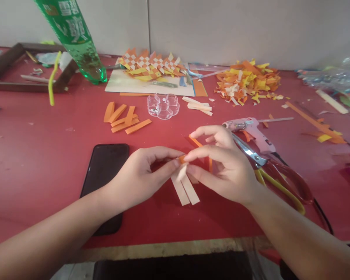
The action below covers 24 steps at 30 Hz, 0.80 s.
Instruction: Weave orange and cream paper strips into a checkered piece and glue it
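Note:
Between my two hands is a small weave of orange and cream paper strips (184, 190), held just above the red table. My left hand (147, 169) pinches its left side between thumb and fingers. My right hand (224, 163) pinches a cream strip end at the top of the weave, its index finger and thumb close together. An orange paper strip (196, 142) sticks out under the right fingers. Two cream tails hang toward me. The fingers partly hide the woven middle.
Orange strips (124, 120), a clear bead tray (163, 107) and cream strips (197, 105) lie ahead. A phone (105, 171) is at left; scissors (268, 167) and a pink glue gun (252, 130) at right. Behind stand a green bottle (78, 42), woven paper fish (151, 64) and a scrap pile (247, 81).

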Each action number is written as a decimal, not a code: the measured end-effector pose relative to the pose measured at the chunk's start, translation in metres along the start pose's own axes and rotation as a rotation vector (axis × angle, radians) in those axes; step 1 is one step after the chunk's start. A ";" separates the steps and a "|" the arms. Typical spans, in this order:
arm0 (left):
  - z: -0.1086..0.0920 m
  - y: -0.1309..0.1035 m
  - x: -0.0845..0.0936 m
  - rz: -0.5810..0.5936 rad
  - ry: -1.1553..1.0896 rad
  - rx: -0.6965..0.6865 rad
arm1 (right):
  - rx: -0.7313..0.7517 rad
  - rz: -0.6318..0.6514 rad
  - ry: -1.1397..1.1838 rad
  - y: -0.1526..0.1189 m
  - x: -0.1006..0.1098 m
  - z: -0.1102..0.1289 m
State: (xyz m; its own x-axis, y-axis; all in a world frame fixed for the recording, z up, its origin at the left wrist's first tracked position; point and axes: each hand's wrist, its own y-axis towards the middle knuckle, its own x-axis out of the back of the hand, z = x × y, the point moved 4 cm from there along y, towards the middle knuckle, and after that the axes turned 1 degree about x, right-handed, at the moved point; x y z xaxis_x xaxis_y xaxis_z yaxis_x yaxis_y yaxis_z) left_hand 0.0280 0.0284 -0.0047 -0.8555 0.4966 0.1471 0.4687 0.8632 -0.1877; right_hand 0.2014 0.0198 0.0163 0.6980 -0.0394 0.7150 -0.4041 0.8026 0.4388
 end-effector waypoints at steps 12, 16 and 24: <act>-0.001 -0.002 0.000 -0.061 -0.110 -0.041 | 0.095 -0.014 -0.021 0.001 0.003 0.002; -0.004 -0.004 0.004 -0.122 -0.024 -0.068 | 0.023 -0.027 0.033 0.000 0.003 0.001; -0.001 -0.003 0.002 -0.077 -0.159 -0.017 | 0.034 -0.039 0.065 -0.002 0.002 0.001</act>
State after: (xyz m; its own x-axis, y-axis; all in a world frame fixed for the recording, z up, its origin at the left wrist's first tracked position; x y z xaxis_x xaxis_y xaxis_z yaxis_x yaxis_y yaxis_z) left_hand 0.0246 0.0267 -0.0024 -0.9124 0.4093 0.0046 0.4030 0.9002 -0.1651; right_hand 0.2031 0.0178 0.0171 0.7502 -0.0301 0.6606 -0.3954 0.7803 0.4846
